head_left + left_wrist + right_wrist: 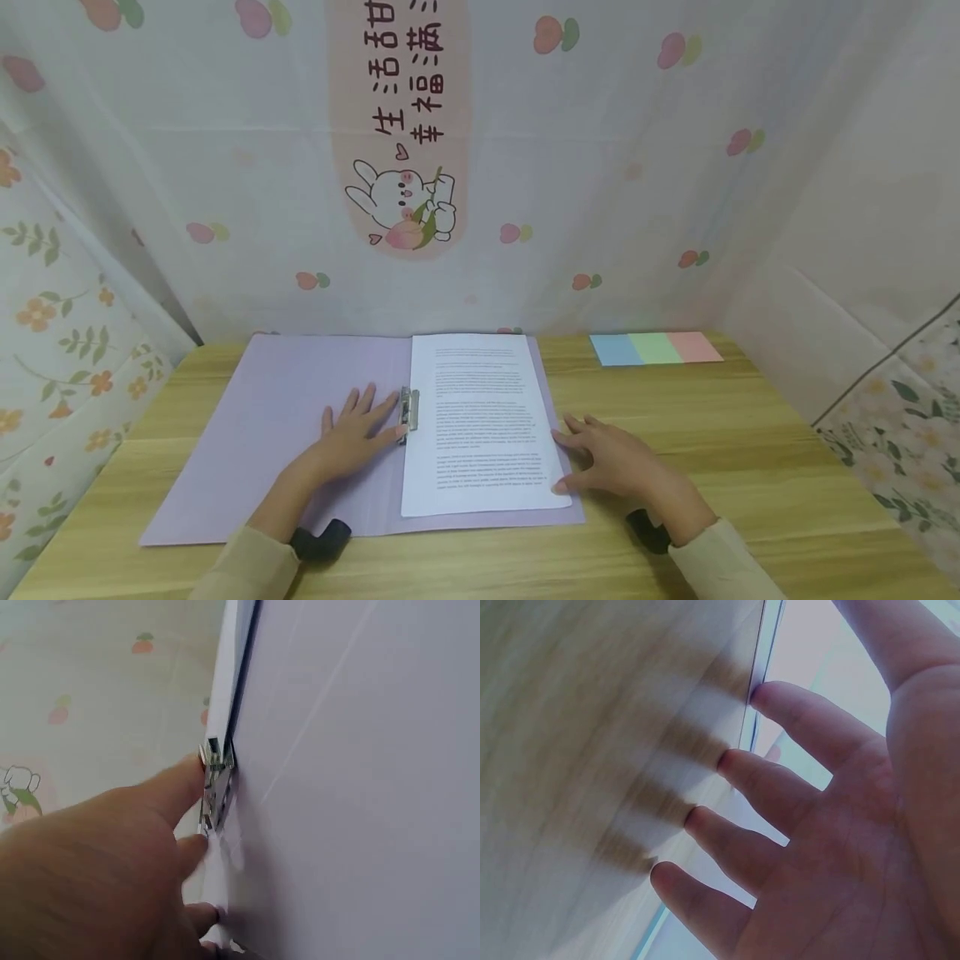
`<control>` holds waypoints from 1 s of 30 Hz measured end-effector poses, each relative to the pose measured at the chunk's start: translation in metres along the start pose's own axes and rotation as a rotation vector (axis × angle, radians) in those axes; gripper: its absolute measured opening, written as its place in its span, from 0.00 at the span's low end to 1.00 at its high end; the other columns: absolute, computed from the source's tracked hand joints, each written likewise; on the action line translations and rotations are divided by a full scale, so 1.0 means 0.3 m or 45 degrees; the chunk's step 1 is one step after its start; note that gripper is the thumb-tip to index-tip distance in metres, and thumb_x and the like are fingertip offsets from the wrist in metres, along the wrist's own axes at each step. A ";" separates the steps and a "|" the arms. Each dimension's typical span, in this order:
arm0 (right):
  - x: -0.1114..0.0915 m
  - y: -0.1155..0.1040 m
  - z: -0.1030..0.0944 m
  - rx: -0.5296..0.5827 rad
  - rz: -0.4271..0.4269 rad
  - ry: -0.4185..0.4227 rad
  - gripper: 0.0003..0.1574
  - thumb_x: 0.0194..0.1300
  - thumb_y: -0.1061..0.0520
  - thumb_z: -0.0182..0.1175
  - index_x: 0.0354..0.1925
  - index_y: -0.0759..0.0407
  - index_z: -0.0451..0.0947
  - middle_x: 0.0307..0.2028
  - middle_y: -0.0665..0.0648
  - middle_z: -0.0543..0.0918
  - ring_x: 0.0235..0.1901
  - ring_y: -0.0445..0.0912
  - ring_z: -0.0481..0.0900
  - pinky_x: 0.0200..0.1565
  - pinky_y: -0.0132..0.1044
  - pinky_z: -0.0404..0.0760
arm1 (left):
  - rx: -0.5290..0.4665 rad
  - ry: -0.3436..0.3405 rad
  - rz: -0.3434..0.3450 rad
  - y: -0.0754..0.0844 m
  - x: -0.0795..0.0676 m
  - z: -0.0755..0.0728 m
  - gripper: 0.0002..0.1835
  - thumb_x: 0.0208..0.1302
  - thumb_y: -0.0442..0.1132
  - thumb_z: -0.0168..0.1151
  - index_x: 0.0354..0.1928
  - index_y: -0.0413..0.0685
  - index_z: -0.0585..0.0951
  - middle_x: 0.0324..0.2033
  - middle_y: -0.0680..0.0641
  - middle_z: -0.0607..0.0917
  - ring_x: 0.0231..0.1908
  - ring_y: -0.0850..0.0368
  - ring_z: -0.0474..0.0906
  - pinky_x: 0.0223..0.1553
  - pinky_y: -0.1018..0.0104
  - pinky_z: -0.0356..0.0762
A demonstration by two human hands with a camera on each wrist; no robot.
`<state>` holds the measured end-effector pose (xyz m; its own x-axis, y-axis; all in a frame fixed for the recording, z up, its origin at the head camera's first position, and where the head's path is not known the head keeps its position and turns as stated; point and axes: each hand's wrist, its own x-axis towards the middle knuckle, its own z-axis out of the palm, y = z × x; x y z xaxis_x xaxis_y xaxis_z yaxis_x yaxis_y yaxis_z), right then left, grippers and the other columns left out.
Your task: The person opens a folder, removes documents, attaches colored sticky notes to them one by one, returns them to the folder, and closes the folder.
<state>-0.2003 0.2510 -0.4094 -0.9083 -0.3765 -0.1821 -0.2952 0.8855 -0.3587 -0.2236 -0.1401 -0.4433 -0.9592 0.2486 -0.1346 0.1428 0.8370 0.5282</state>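
A lilac folder (300, 392) lies spread on the table, with a stack of printed white paper (476, 392) over its right half. At the paper's left edge sits a metal clip (412, 412) near the fold. My left hand (348, 437) rests over the folder's left half, fingers spread, index finger and thumb at the clip (217, 784). On the other side, my right hand (618, 458) has its thumb and index finger at the right edge of the paper and folder. Its other fingers (769, 791) are extended, fingertips down at the tabletop.
A strip of blue, green and pink paper (636, 349) lies at the back right of the wooden table (720, 442). A printed curtain (525, 158) hangs behind the table's back edge. Black wrist bands (322, 540) show at both sleeves.
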 end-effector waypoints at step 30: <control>-0.002 0.002 -0.007 -0.017 -0.023 -0.004 0.56 0.48 0.29 0.73 0.68 0.55 0.74 0.74 0.65 0.66 0.73 0.72 0.61 0.66 0.72 0.66 | 0.121 -0.072 0.322 -0.024 -0.113 -0.060 0.32 0.65 0.68 0.59 0.67 0.65 0.78 0.75 0.41 0.67 0.76 0.22 0.45 0.66 0.16 0.31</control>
<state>-0.2006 0.2522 -0.4076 -0.9017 -0.3936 -0.1786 -0.3157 0.8820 -0.3500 -0.1963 -0.1632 -0.4274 -0.8754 0.4802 -0.0561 0.4011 0.7861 0.4702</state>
